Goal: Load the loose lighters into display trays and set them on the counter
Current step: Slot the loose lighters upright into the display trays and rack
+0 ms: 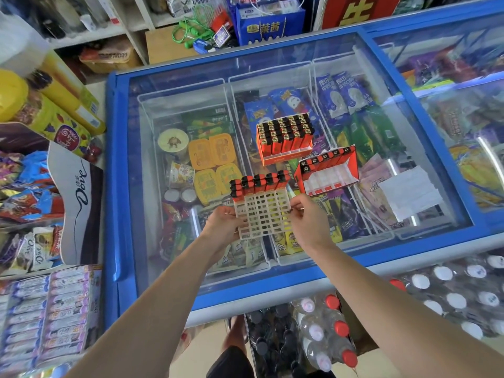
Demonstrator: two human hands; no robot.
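A white plastic grid tray (266, 214) is held over the freezer's glass lid, with one row of orange lighters (257, 184) standing along its far edge. My left hand (222, 223) grips the tray's left side, and my right hand (306, 214) pinches its right side. A full orange display tray (285, 137) of lighters stands on the glass farther back. To its right lies a tilted orange display box (328, 171), mostly unfilled, with one row of lighters along its far side.
The blue-framed chest freezer (114, 186) has ice creams under the glass and a white paper (409, 192) on top at the right. Snack shelves stand at the left, bottled drinks (324, 331) below the front edge, and a second freezer (463, 77) at the right.
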